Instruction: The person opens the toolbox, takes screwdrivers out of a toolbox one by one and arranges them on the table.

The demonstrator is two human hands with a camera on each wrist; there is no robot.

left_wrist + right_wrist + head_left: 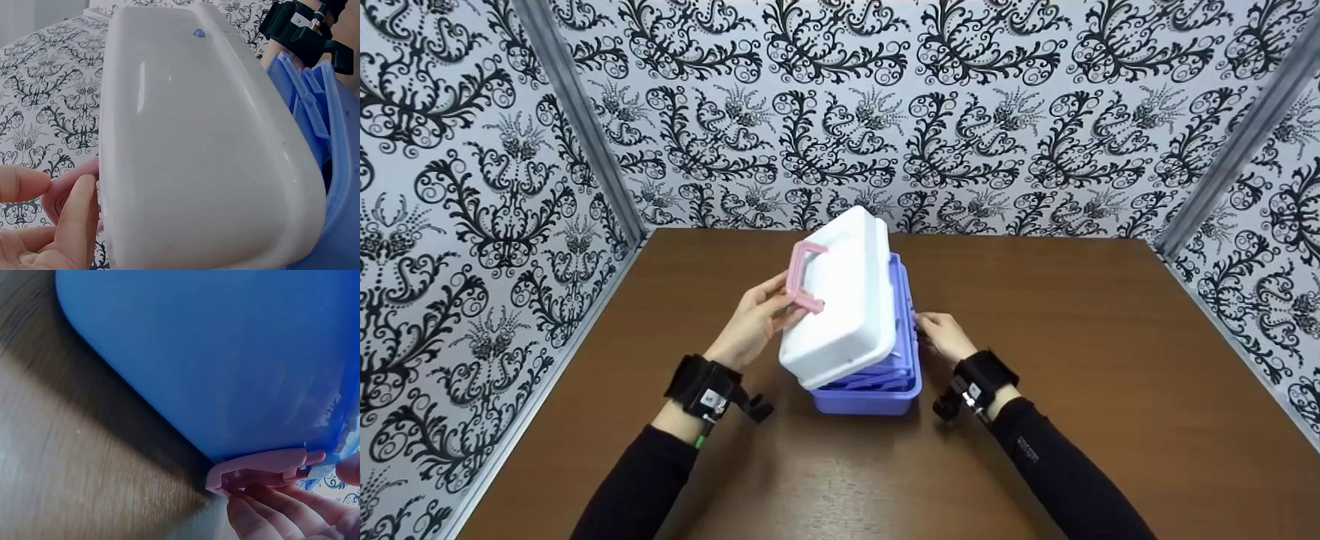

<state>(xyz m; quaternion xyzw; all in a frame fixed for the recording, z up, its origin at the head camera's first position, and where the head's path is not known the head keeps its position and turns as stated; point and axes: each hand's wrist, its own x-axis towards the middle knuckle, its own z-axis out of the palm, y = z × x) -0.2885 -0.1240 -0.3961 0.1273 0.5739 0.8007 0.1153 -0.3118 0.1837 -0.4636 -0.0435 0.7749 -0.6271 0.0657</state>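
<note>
Staged recording booth, not a lived-in room.
Black-and-white damask panels (885, 112) wall a brown wooden bench (1110, 360) from 9 through 12 to 3 o'clock.

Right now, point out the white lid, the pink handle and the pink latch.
white lid (840, 300), head view, middle of its top.
pink handle (797, 271), head view, its long bar.
pink latch (256, 471), right wrist view, its middle.

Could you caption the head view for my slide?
Left hand tilts the white lid by its pink handle; right hand touches the purple box.
</note>
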